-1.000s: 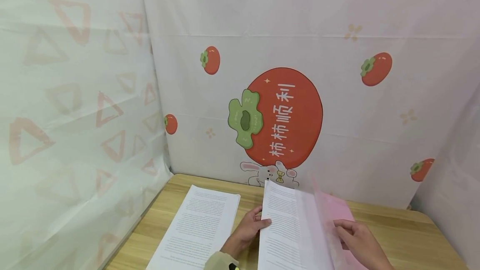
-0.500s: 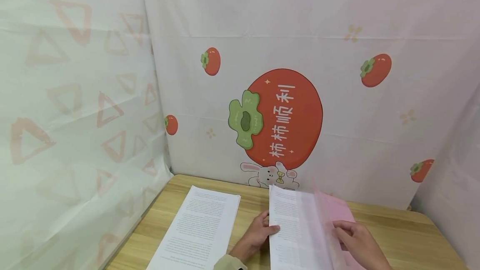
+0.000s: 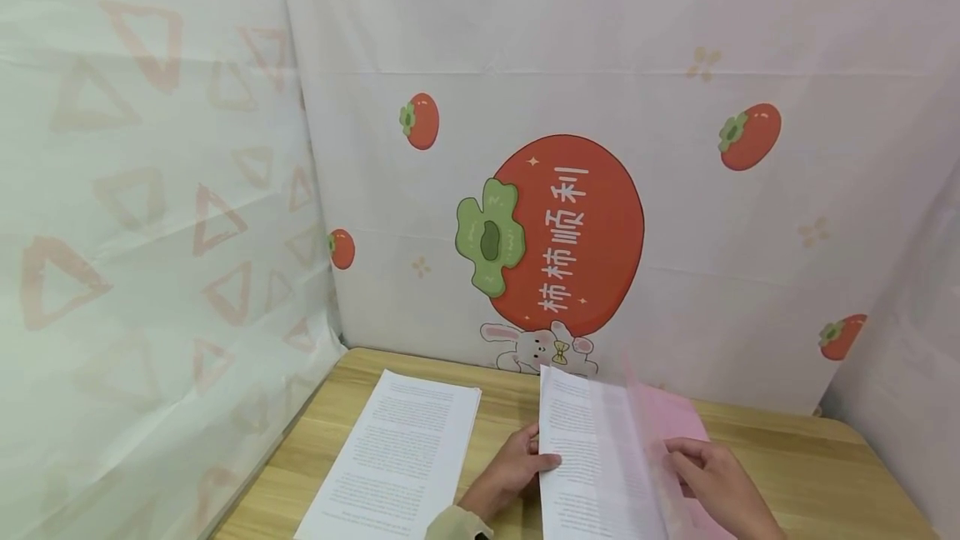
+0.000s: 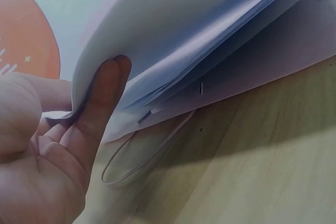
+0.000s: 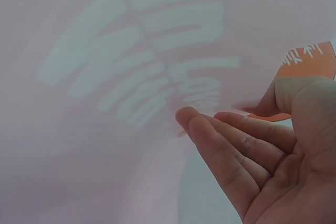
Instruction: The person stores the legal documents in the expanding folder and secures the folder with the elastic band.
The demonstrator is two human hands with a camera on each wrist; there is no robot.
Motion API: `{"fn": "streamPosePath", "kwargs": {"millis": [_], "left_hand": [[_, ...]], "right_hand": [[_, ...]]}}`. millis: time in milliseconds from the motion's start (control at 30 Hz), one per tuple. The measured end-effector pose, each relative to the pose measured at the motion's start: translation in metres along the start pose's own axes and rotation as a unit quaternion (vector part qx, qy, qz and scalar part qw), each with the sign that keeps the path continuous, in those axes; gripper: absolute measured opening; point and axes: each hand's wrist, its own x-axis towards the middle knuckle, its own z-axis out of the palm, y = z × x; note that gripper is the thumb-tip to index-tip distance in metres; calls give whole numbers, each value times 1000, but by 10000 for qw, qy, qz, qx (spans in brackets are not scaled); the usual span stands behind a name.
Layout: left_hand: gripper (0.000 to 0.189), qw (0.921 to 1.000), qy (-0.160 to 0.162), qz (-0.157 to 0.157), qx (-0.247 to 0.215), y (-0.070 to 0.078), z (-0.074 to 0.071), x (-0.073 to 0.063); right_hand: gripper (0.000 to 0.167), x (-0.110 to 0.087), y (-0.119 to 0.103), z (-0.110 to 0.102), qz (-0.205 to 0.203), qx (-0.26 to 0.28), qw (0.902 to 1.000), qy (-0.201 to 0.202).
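Note:
My left hand (image 3: 510,469) grips the left edge of a printed paper stack (image 3: 573,448), thumb on top and fingers beneath. The stack's right part lies behind the translucent cover of a pink folder (image 3: 678,417). My right hand (image 3: 716,477) pinches that cover's edge and holds it raised and tilted. In the right wrist view the cover (image 5: 79,145) bears large white lettering. Under the lifted paper (image 4: 157,35) in the left wrist view, loose sheets spread above the folder's lower side. A thin elastic cord (image 4: 144,169) loops out from it onto the table.
Another printed paper stack (image 3: 397,457) lies flat on the wooden table (image 3: 795,448), left of my left hand. Behind the table hangs a white cloth (image 3: 720,257) with printed persimmons. A second cloth (image 3: 150,290) with triangles closes off the left side.
My left hand and the gripped paper stack have shifted to the right, further under the pink cover. My right hand and the cover have barely moved.

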Motion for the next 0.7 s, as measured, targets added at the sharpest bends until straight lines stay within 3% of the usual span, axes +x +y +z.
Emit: {"fn": "streamPosePath", "kwargs": {"millis": [300, 700], "left_hand": [[47, 10000, -77, -17, -18, 6, -1, 1], [41, 9994, -314, -43, 147, 0, 6, 15]], "right_hand": [[34, 2, 0, -1, 4, -64, 10000, -14], [31, -1, -1, 0, -16, 0, 10000, -25]]}}
